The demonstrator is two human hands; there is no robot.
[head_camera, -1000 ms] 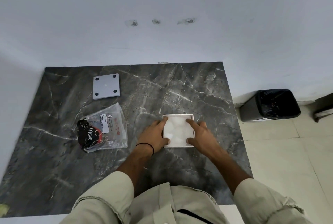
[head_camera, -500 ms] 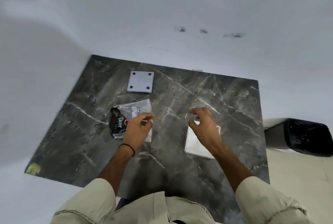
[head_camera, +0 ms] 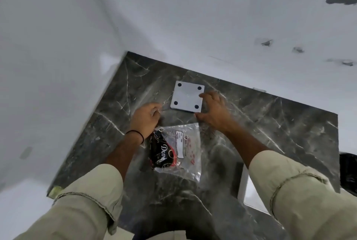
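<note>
A grey square plate (head_camera: 187, 97) with four dark holes lies flat near the far edge of the dark marble table (head_camera: 270, 124). My right hand (head_camera: 215, 112) is spread at the plate's right edge, fingertips touching its side and thumb by its near right corner. My left hand (head_camera: 146, 119) hovers just left of the plate with curled fingers that seem to pinch a small clear piece, which is blurred. A clear plastic bag (head_camera: 188, 151) with a black Dove packet (head_camera: 162, 154) inside lies between my forearms.
A white square tray (head_camera: 244, 191) sits at the near right, partly hidden by my right sleeve. A black bin (head_camera: 348, 172) stands beyond the table's right edge. White walls close in behind and to the left of the table.
Both hands left the white tray and moved left and far across the table. My right hand now touches the grey plate. The view swung left.
</note>
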